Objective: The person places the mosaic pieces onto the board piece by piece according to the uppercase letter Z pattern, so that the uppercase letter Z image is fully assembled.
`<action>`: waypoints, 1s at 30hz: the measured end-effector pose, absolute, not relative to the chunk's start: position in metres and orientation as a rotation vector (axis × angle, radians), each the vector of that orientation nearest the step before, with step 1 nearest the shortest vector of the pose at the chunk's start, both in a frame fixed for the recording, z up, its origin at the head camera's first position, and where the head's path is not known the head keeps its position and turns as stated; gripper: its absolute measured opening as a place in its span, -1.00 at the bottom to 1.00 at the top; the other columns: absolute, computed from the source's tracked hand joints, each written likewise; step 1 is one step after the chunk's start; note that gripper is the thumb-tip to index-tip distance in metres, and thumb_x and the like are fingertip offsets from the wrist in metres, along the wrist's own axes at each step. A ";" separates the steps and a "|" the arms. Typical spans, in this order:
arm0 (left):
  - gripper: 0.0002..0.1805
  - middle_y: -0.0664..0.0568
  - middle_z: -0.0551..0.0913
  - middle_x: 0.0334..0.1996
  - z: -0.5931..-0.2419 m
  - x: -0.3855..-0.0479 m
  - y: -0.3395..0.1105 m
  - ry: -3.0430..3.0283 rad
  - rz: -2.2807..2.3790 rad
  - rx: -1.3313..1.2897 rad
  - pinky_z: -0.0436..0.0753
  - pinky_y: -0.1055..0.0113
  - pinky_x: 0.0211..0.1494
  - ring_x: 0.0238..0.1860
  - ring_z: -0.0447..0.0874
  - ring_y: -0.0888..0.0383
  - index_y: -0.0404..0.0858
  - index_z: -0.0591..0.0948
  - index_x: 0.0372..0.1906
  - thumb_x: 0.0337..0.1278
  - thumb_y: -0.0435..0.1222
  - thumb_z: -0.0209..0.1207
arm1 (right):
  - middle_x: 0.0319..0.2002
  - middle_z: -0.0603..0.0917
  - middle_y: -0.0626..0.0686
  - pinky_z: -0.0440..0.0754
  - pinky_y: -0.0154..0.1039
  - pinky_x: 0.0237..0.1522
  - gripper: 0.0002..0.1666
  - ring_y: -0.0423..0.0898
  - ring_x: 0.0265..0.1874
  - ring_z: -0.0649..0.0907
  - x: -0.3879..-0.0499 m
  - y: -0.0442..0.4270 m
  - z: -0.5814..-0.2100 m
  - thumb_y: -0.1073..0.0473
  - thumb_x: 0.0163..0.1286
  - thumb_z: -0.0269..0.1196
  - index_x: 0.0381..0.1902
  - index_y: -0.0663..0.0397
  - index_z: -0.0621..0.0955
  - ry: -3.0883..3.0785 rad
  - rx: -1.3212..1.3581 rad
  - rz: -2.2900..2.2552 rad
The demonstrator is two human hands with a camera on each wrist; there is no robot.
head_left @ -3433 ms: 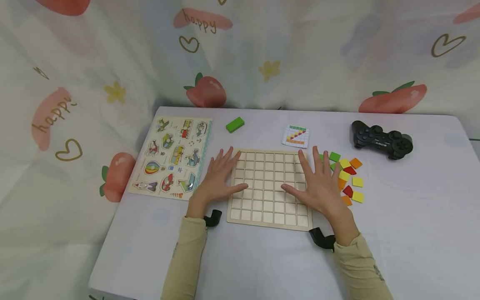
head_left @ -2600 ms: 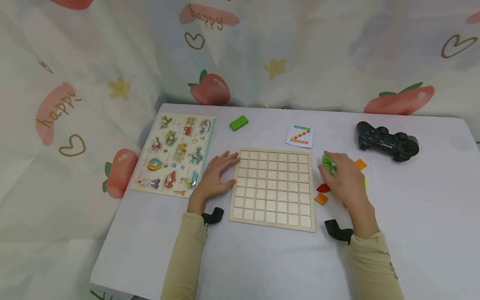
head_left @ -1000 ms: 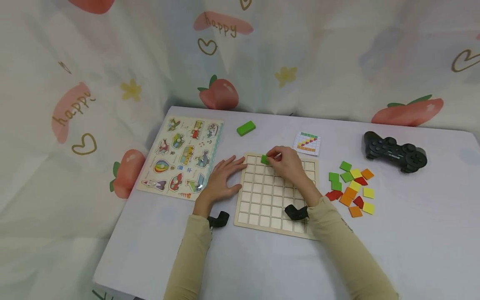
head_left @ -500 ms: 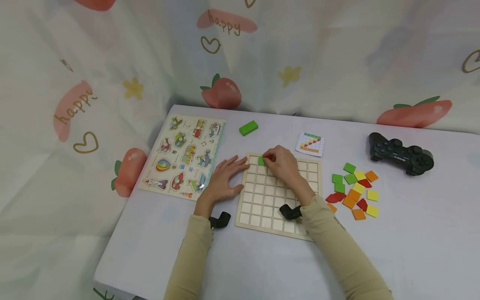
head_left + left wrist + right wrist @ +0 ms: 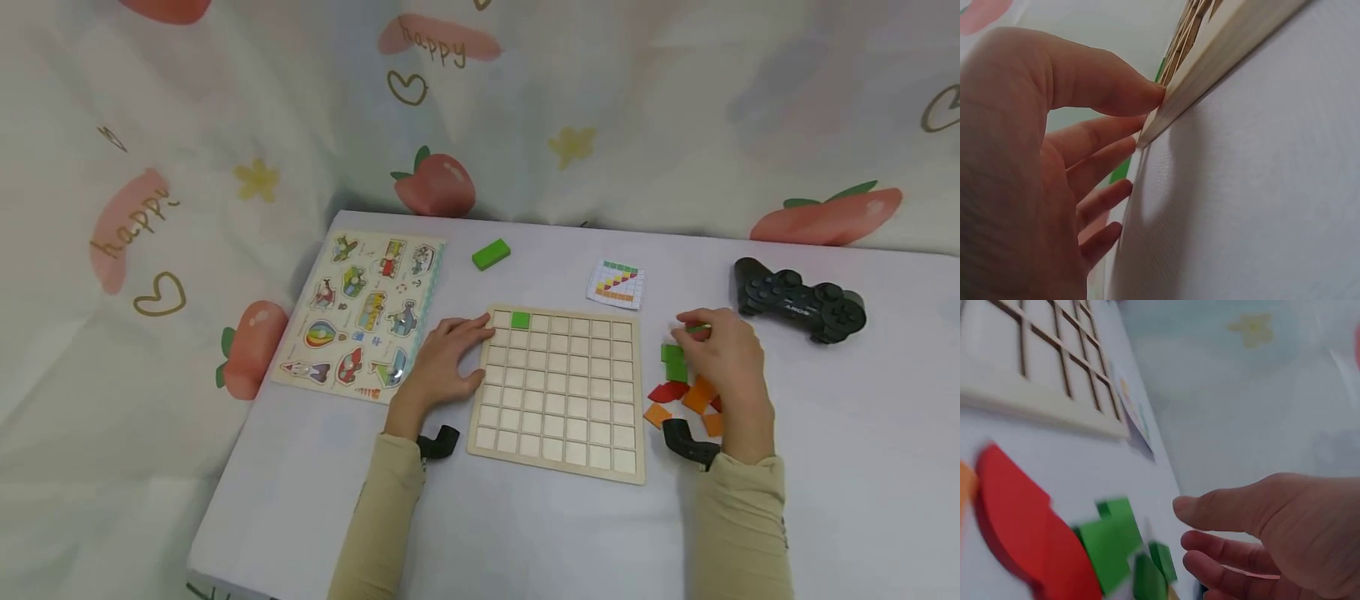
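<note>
A wooden grid board (image 5: 555, 480) lies on the table, and a green square tile (image 5: 521, 320) sits in the second cell of its far row. My left hand (image 5: 444, 367) rests along the board's left edge; its thumb (image 5: 1141, 99) touches the rim with the fingers spread. Over the loose tiles right of the board is my right hand (image 5: 723, 354), thumb and fingers apart above green tiles (image 5: 1110, 547). In the right wrist view no tile shows between the fingers. The hand hides part of the pile, yellow tiles included. Red pieces (image 5: 1029, 519) and orange tiles (image 5: 657, 415) lie nearer the board.
Behind the board lies a small printed pattern card (image 5: 616, 284). A green block (image 5: 491, 254) is at the back, left of the card. To the left stands a picture puzzle board (image 5: 356, 317); at the back right, a black game controller (image 5: 798, 300).
My right hand has let go of the green tile, leaving it in the far row, and has moved right to the loose tiles. My left hand stays at the board's left edge.
</note>
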State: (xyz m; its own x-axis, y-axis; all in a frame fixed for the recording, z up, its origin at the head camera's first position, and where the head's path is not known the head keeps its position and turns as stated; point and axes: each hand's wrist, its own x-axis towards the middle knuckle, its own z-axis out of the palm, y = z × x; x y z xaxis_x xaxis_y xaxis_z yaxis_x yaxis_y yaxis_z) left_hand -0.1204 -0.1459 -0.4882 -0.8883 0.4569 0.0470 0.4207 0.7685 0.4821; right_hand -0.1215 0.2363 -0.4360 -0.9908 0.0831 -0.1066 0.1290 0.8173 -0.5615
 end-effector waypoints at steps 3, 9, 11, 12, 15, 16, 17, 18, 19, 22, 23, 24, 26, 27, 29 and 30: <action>-0.29 0.21 0.26 0.48 -0.487 -0.118 -0.148 2.889 0.763 0.694 0.27 0.07 0.36 0.35 0.23 0.10 -0.05 0.48 0.36 -0.05 -0.15 0.18 | -0.11 0.56 0.42 0.46 -0.04 -0.36 -0.54 0.28 -0.19 0.52 -0.121 0.253 -0.439 0.14 0.39 0.23 0.10 0.39 0.58 2.899 0.178 -0.878; -0.28 0.23 0.25 0.48 -0.490 -0.117 -0.148 2.882 0.817 0.693 0.29 0.06 0.32 0.31 0.24 0.09 -0.06 0.48 0.36 -0.08 -0.16 0.18 | -0.05 0.59 0.45 0.52 0.11 -0.29 -0.47 0.32 -0.14 0.55 -0.122 0.263 -0.442 0.12 0.38 0.22 0.15 0.43 0.55 2.927 0.272 -0.874; -0.28 0.22 0.26 0.48 -0.491 -0.118 -0.147 2.888 0.845 0.701 0.29 0.04 0.32 0.30 0.25 0.08 -0.07 0.48 0.35 -0.09 -0.16 0.19 | -0.07 0.60 0.44 0.51 0.06 -0.32 -0.46 0.31 -0.16 0.54 -0.123 0.263 -0.442 0.10 0.40 0.20 0.16 0.44 0.54 2.919 0.324 -0.885; -0.28 0.22 0.26 0.48 -0.491 -0.119 -0.147 2.889 0.854 0.707 0.29 0.04 0.32 0.30 0.25 0.08 -0.07 0.49 0.35 -0.09 -0.16 0.19 | -0.08 0.60 0.43 0.50 0.03 -0.34 -0.47 0.30 -0.18 0.54 -0.123 0.263 -0.443 0.10 0.40 0.20 0.15 0.44 0.55 2.915 0.342 -0.886; -0.29 0.23 0.26 0.48 -0.493 -0.121 -0.145 2.884 0.875 0.719 0.28 0.04 0.31 0.29 0.25 0.07 -0.07 0.50 0.34 -0.09 -0.17 0.20 | -0.14 0.60 0.41 0.42 -0.05 -0.40 -0.48 0.27 -0.23 0.50 -0.124 0.264 -0.446 0.09 0.41 0.20 0.13 0.45 0.55 2.890 0.374 -0.880; -0.29 0.23 0.26 0.48 -0.494 -0.121 -0.146 2.883 0.879 0.718 0.28 0.04 0.31 0.29 0.25 0.08 -0.07 0.50 0.33 -0.09 -0.17 0.20 | -0.16 0.59 0.41 0.40 -0.06 -0.41 -0.48 0.26 -0.24 0.49 -0.125 0.263 -0.446 0.09 0.41 0.20 0.12 0.45 0.56 2.885 0.382 -0.876; -0.29 0.23 0.26 0.48 -0.494 -0.120 -0.147 2.881 0.882 0.716 0.28 0.04 0.31 0.30 0.24 0.08 -0.06 0.50 0.33 -0.09 -0.17 0.20 | -0.16 0.59 0.41 0.40 -0.06 -0.41 -0.48 0.27 -0.24 0.48 -0.125 0.263 -0.447 0.09 0.41 0.20 0.11 0.46 0.56 2.885 0.386 -0.873; -0.29 0.24 0.25 0.48 -0.495 -0.120 -0.147 2.880 0.884 0.714 0.27 0.04 0.31 0.30 0.24 0.08 -0.06 0.50 0.33 -0.10 -0.17 0.20 | -0.16 0.59 0.40 0.40 -0.05 -0.40 -0.49 0.27 -0.23 0.48 -0.125 0.262 -0.448 0.10 0.41 0.21 0.10 0.45 0.56 2.892 0.391 -0.871; -0.29 0.23 0.26 0.48 -0.495 -0.120 -0.148 2.880 0.892 0.712 0.27 0.04 0.31 0.30 0.24 0.08 -0.06 0.50 0.33 -0.10 -0.18 0.21 | -0.16 0.59 0.40 0.41 -0.04 -0.39 -0.50 0.27 -0.23 0.48 -0.125 0.261 -0.448 0.10 0.40 0.22 0.10 0.44 0.57 2.899 0.400 -0.872; -0.29 0.23 0.26 0.48 -0.496 -0.120 -0.148 2.875 0.924 0.712 0.25 0.03 0.32 0.30 0.23 0.08 -0.06 0.50 0.33 -0.10 -0.19 0.21 | -0.15 0.61 0.39 0.43 -0.01 -0.37 -0.54 0.28 -0.23 0.51 -0.125 0.258 -0.447 0.12 0.37 0.25 0.06 0.40 0.58 2.933 0.415 -0.876; -0.29 0.22 0.26 0.48 -0.496 -0.120 -0.148 2.873 0.931 0.714 0.24 0.03 0.32 0.31 0.22 0.08 -0.06 0.50 0.33 -0.10 -0.19 0.21 | -0.13 0.61 0.39 0.43 0.00 -0.36 -0.55 0.28 -0.23 0.52 -0.125 0.258 -0.446 0.13 0.37 0.25 0.05 0.39 0.58 2.940 0.419 -0.883; -0.29 0.21 0.26 0.48 -0.496 -0.120 -0.148 2.872 0.941 0.718 0.24 0.02 0.32 0.30 0.22 0.07 -0.07 0.50 0.33 -0.10 -0.19 0.21 | -0.12 0.62 0.39 0.42 -0.01 -0.36 -0.57 0.28 -0.24 0.53 -0.125 0.256 -0.446 0.14 0.37 0.24 0.04 0.38 0.58 2.947 0.427 -0.891; -0.29 0.19 0.26 0.48 -0.497 -0.121 -0.147 2.866 0.955 0.724 0.24 0.01 0.32 0.31 0.22 0.07 -0.07 0.50 0.33 -0.10 -0.19 0.21 | -0.10 0.63 0.38 0.41 -0.02 -0.34 -0.62 0.28 -0.23 0.55 -0.126 0.254 -0.445 0.16 0.38 0.22 0.01 0.37 0.57 2.958 0.436 -0.910; -0.29 0.19 0.26 0.48 -0.497 -0.121 -0.147 2.863 0.962 0.728 0.23 0.01 0.32 0.31 0.22 0.06 -0.07 0.49 0.33 -0.10 -0.19 0.21 | -0.10 0.63 0.37 0.40 -0.02 -0.33 -0.63 0.27 -0.23 0.56 -0.126 0.253 -0.445 0.16 0.39 0.20 0.00 0.36 0.58 2.964 0.440 -0.922; -0.30 0.17 0.26 0.48 -0.497 -0.122 -0.147 2.855 0.977 0.732 0.23 0.00 0.31 0.31 0.22 0.05 -0.08 0.50 0.33 -0.10 -0.19 0.21 | -0.09 0.64 0.36 0.39 -0.06 -0.30 -0.65 0.26 -0.21 0.58 -0.126 0.249 -0.445 0.16 0.40 0.17 -0.01 0.34 0.59 2.979 0.450 -0.961; -0.30 0.17 0.27 0.48 -0.498 -0.122 -0.147 2.851 0.982 0.733 0.23 -0.01 0.31 0.30 0.22 0.04 -0.08 0.50 0.33 -0.10 -0.19 0.21 | -0.09 0.65 0.35 0.39 -0.09 -0.29 -0.65 0.25 -0.20 0.58 -0.127 0.245 -0.444 0.15 0.40 0.18 -0.01 0.33 0.60 2.985 0.451 -0.991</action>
State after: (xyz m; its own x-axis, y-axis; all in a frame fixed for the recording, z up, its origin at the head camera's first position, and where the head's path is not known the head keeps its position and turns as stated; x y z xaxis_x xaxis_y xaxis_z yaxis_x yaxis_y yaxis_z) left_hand -0.1221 -0.1468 -0.4976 -0.8877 0.4459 0.1147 0.4219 0.6881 0.5903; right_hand -0.1267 0.2454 -0.4444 -0.9590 0.2780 -0.0551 0.2558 0.7651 -0.5910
